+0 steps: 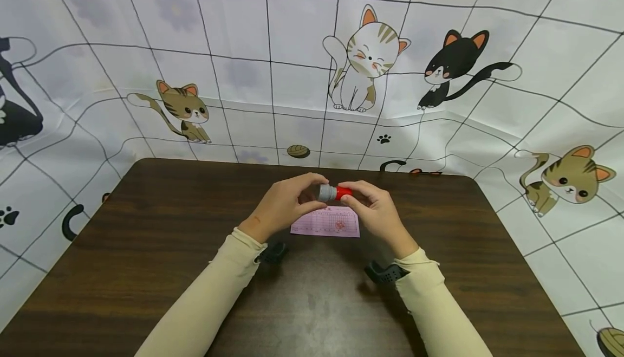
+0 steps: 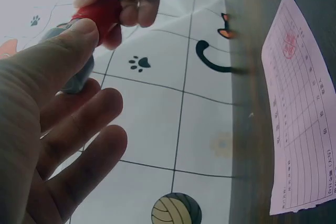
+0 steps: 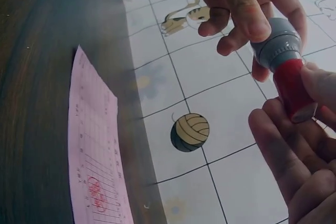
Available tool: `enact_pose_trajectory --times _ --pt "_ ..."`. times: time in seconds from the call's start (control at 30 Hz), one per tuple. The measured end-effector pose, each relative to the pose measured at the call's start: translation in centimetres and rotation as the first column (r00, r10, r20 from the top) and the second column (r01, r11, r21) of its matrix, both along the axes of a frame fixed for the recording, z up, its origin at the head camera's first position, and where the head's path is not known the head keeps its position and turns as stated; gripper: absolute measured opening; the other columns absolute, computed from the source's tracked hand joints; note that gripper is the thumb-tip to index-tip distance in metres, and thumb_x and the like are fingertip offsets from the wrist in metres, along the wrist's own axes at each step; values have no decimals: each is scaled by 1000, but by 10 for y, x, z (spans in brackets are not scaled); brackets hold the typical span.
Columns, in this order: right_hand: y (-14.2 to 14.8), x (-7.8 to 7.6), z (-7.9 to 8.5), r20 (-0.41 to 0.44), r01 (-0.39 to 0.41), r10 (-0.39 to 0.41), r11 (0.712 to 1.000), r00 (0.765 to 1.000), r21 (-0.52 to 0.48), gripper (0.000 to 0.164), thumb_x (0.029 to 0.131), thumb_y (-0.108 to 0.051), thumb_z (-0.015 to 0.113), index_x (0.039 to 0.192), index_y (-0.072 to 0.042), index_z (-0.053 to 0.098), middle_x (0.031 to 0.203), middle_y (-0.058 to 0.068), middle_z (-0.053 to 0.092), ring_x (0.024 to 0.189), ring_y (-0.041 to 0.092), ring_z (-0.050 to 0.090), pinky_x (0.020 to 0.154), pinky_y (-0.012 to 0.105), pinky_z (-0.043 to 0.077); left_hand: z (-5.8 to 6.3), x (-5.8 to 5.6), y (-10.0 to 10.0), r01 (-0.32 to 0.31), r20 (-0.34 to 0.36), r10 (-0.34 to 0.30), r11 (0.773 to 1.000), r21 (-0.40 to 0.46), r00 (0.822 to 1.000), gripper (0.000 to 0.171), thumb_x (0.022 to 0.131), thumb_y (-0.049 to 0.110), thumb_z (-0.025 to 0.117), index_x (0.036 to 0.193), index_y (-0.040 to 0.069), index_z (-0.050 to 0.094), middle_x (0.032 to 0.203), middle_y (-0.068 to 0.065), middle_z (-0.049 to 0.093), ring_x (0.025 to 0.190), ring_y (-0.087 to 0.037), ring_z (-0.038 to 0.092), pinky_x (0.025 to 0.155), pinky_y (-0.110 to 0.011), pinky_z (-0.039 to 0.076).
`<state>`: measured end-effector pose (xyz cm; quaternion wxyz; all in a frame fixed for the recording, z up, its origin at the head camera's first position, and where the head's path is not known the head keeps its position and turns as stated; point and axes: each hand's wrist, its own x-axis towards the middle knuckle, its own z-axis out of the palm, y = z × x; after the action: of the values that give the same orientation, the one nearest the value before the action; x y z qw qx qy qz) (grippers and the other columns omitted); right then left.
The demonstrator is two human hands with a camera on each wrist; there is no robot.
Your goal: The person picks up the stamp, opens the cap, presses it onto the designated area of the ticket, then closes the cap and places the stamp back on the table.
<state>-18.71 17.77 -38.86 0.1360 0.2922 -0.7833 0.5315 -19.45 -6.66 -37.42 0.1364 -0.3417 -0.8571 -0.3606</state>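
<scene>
Between the two hands, above the table, is a small round stamp (image 1: 328, 193) with a grey end and a red end. My left hand (image 1: 279, 205) pinches the grey part (image 3: 279, 39) between thumb and fingers, its other fingers spread. The red part (image 3: 292, 85) is pinched by my right hand (image 1: 376, 212) from the other side. In the right wrist view both parts are joined in line. Just below the hands, a pink printed slip (image 1: 317, 226) lies flat on the table, with a round red stamp mark (image 2: 290, 44) near one end.
The dark wooden table (image 1: 146, 238) has rounded far corners. Behind and beside it hangs a white sheet (image 1: 292, 91) with grid lines and cartoon cats. Each wrist wears a dark strap (image 1: 385, 273) over a pale sleeve (image 1: 434, 297).
</scene>
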Motion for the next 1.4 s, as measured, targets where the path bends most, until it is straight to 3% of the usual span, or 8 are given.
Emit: enact_pose_trajectory --times 0.3,0.57,0.77,0.93,1.13,1.27,1.4 --pt "1 -2 0 -19 0 2 997 1000 74 22 95 1 71 117 -2 74 108 10 71 91 12 64 80 18 56 1 2 -1 16 6 -16 1000 -4 1000 46 90 22 82 133 18 67 115 4 71 79 -6 65 75 -26 58" --pt "-3 -1 1 7 17 -17 999 1000 46 26 96 0 70 122 -1 73 110 13 70 92 16 64 81 17 55 1 2 0 -25 -11 25 999 -41 1000 46 93 28 80 133 17 63 105 3 69 76 -8 60 69 -25 55" --pt "-3 -1 -4 88 8 -9 1000 996 20 29 97 0 70 126 2 70 113 17 69 93 21 68 84 20 57 -2 2 -1 -38 40 40 998 -49 998 49 92 26 82 135 17 61 110 3 70 83 -8 67 75 -28 58" --pt "-1 -2 -10 127 51 -53 999 990 16 32 96 1 71 127 5 67 117 20 69 97 29 68 85 18 56 -9 -2 -5 -65 132 77 994 -89 988 57 92 23 82 143 16 58 124 -2 69 103 -17 72 90 -39 60" --pt "16 -9 -26 167 145 -141 989 976 -10 33 96 -5 73 127 4 65 110 21 72 93 11 70 83 16 56 -25 -7 -13 -106 187 168 948 -300 968 50 93 30 79 138 13 65 136 -5 64 124 -24 63 105 -44 51" --pt "27 -15 -34 181 201 -193 979 964 -30 34 97 -3 72 128 8 62 108 25 71 90 4 69 80 14 55 -35 -10 -15 -105 193 187 923 -370 963 49 92 33 80 135 12 68 135 -6 64 126 -27 60 107 -46 49" --pt "34 -21 -36 180 240 -234 971 955 -13 34 95 -5 74 125 5 64 108 24 71 89 7 69 80 13 55 -44 -14 -13 -104 193 201 901 -422 960 53 91 37 81 136 12 68 137 -8 63 128 -28 58 108 -47 48"
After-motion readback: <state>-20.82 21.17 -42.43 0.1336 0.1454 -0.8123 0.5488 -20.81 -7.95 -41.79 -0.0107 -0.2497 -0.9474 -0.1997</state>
